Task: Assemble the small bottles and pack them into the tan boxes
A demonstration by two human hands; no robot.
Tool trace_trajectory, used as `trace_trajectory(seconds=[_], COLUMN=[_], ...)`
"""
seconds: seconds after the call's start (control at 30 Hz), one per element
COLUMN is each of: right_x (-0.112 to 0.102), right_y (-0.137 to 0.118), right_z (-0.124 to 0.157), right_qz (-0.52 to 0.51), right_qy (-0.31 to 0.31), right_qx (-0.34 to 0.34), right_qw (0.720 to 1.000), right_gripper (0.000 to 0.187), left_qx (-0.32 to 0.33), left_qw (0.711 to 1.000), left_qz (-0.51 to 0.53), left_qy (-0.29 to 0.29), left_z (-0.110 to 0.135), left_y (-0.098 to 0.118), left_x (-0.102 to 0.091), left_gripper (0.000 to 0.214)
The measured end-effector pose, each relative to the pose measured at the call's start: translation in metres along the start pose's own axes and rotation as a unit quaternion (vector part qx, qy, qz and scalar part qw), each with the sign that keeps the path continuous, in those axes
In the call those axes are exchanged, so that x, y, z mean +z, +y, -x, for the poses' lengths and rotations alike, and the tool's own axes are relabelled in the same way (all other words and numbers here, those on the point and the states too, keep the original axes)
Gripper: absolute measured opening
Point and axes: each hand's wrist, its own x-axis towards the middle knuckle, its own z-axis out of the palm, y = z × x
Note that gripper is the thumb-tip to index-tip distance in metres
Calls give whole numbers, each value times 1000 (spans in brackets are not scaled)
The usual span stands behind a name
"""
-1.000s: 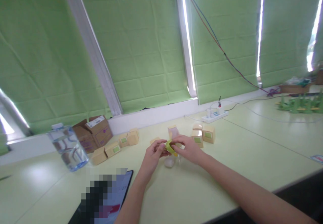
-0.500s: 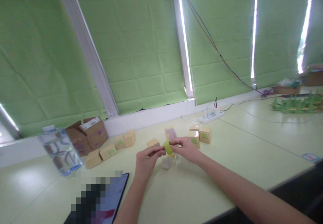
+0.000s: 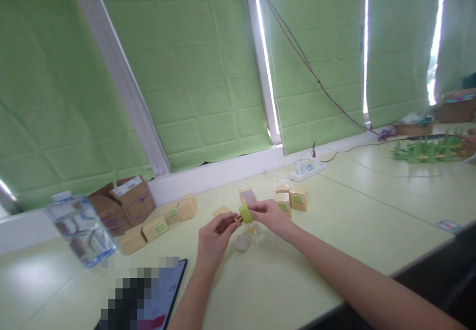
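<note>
Both my hands meet over the pale green table (image 3: pixel 334 241), a little above its surface. My right hand (image 3: pixel 270 217) pinches a small yellow-green ring-shaped piece (image 3: pixel 245 213). My left hand (image 3: pixel 215 232) has its fingertips closed on a small orange part at the ring's left side. Below the hands lie a small clear piece (image 3: pixel 242 242) and a tiny yellow bit (image 3: pixel 252 230) on the table.
Several small tan boxes with green labels (image 3: pixel 297 198) (image 3: pixel 159 227) lie behind the hands. A brown carton (image 3: pixel 128 201) and a clear water bottle (image 3: pixel 84 228) stand at the left, a tablet (image 3: pixel 148 300) at the near left. A white power strip (image 3: pixel 308 171) sits by the window.
The view has shifted, so everything sits lower and further left. My hands have drawn slightly apart, and the ring sits in my right hand's fingers with the left at its edge.
</note>
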Motion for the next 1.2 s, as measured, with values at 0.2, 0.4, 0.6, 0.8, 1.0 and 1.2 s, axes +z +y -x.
trace_trajectory(seconds=[0.2,0.4,0.6,0.8,1.0,1.2], right_x=[0,0,-1,4,4,0], right_y=[3,5,2,1,7,3], right_z=[1,2,2,5,7,5], right_qz=[19,54,105,124,133,155], right_qy=[0,-10,-9,11,3,42], right_qx=[13,-11,-28,-15,-22,-53], right_qw=[1000,998,994,992,991,986], right_gripper=[49,43,39,35,20,15], left_qx=[26,105,148,67,26,29], left_qw=[998,986,975,996,995,998], left_qz=[-62,-124,-162,-50,-8,-14], left_qy=[6,-36,-34,-29,-99,-62], left_z=[1,3,4,3,7,4], left_y=[-7,5,3,-4,0,5], left_x=[-6,-8,-4,4,9,7], left_gripper=[19,15,13,33,45,40])
